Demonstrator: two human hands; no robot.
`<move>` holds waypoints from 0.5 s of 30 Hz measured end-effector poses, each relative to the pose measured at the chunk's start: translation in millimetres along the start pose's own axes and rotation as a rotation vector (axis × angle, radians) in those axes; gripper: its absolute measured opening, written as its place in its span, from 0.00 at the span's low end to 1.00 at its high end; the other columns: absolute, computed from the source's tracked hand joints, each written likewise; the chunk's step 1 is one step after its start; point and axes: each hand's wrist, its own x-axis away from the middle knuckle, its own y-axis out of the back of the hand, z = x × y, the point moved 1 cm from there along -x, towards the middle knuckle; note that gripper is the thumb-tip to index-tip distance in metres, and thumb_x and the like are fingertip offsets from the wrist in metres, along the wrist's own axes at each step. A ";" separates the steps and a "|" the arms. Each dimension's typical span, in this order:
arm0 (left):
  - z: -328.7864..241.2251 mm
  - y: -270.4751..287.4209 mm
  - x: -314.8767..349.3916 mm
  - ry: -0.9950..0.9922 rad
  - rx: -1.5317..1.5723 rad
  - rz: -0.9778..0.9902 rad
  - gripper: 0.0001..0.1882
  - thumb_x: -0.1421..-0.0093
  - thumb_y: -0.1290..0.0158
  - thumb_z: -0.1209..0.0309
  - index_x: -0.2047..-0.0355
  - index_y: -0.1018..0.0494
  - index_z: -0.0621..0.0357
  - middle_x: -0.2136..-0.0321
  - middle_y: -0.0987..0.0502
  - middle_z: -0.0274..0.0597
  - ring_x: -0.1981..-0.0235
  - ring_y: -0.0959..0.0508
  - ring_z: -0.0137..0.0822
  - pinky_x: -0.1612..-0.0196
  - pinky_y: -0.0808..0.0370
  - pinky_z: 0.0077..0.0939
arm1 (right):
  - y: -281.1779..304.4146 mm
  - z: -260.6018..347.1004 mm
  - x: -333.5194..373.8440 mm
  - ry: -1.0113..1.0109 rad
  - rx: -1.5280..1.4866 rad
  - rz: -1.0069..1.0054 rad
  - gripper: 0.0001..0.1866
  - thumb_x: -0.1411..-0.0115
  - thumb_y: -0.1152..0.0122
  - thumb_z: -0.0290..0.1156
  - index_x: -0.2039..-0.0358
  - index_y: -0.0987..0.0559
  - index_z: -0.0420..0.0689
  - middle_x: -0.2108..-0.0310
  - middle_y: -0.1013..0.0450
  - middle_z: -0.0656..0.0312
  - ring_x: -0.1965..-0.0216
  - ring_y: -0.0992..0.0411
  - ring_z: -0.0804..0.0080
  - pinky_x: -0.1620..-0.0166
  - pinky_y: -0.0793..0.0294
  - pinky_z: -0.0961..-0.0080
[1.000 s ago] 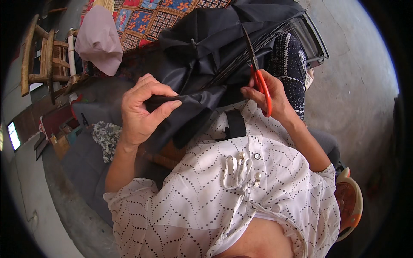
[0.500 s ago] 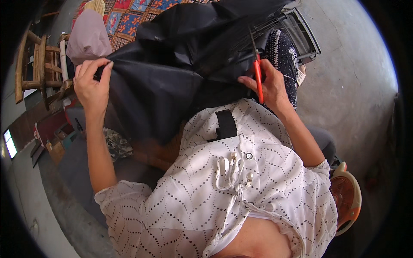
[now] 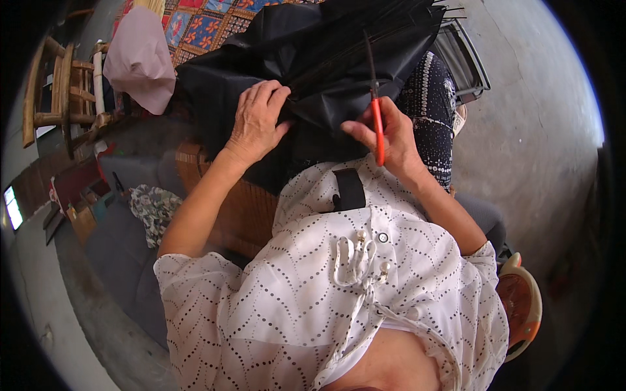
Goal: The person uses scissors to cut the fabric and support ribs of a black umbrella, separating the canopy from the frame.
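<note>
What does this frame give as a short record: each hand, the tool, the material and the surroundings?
Left hand: fingers on black fabric; grip unclear
Right hand: holding scissors
Tool: red handles, blades pointing away from the person
Material: black, folded, lying across the lap area
Upper left: wooden chair, pale pink cloth
Top: multicoloured patterned cloth
</note>
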 end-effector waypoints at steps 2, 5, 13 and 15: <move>4.1 -1.8 1.6 0.011 -0.035 -0.053 0.34 0.60 0.35 0.75 0.50 0.35 0.58 0.51 0.33 0.46 0.49 0.32 0.48 0.45 0.37 0.38 | -12.0 2.9 -2.8 0.172 0.151 -0.069 0.30 0.58 0.25 0.49 0.70 0.33 0.42 0.83 0.34 0.60 0.82 0.34 0.67 0.74 0.30 0.73; 9.9 -1.4 2.5 0.011 -0.056 -0.098 0.33 0.60 0.35 0.75 0.51 0.35 0.57 0.54 0.31 0.46 0.52 0.31 0.47 0.47 0.37 0.38 | -32.4 11.4 -9.8 0.281 0.340 -0.111 0.21 0.52 0.29 0.35 0.71 0.34 0.40 0.82 0.36 0.55 0.82 0.36 0.65 0.74 0.32 0.74; 29.7 31.0 15.6 -0.098 0.004 -0.149 0.06 0.53 0.42 0.78 0.74 0.27 0.58 0.79 0.28 0.42 0.72 0.27 0.44 0.63 0.33 0.34 | 19.4 -0.8 18.0 -0.108 -0.530 0.111 0.11 0.50 0.43 0.18 0.68 0.33 0.45 0.80 0.37 0.71 0.84 0.40 0.86 0.81 0.41 0.88; 28.2 48.0 22.1 -0.083 -0.052 -0.207 0.06 0.55 0.43 0.80 0.75 0.27 0.59 0.78 0.28 0.42 0.72 0.27 0.44 0.63 0.33 0.34 | 36.8 -3.3 29.4 -0.122 -0.485 0.037 0.11 0.50 0.44 0.17 0.69 0.33 0.45 0.80 0.37 0.71 0.84 0.40 0.85 0.81 0.40 0.86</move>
